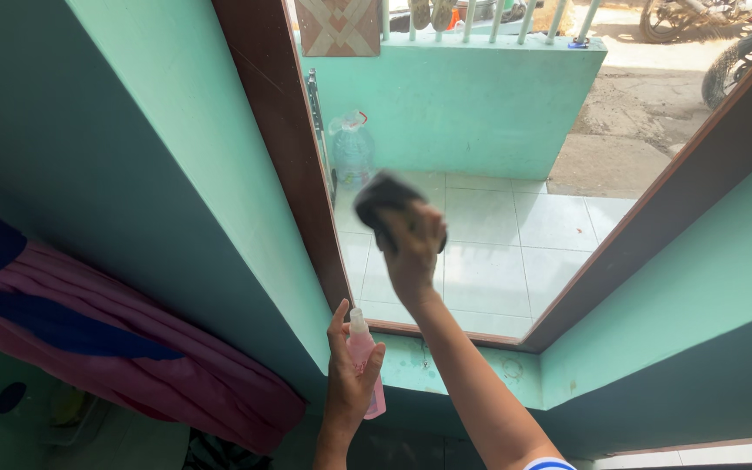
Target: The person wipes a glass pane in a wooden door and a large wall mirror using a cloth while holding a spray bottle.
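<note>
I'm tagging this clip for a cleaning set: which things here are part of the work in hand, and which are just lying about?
In use:
- dark cloth, pressed to the window pane by the right hand
- pink spray bottle, held in the left hand

Just lying about:
- large clear water jug outside
- pink and blue curtain
- motorbike wheels outside

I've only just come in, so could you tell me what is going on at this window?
A person presses a dark cloth against the window pane with the right hand. The left hand holds a pink spray bottle upright by the sill. The pane sits in a brown frame in a green wall. A pink curtain hangs left.
</note>
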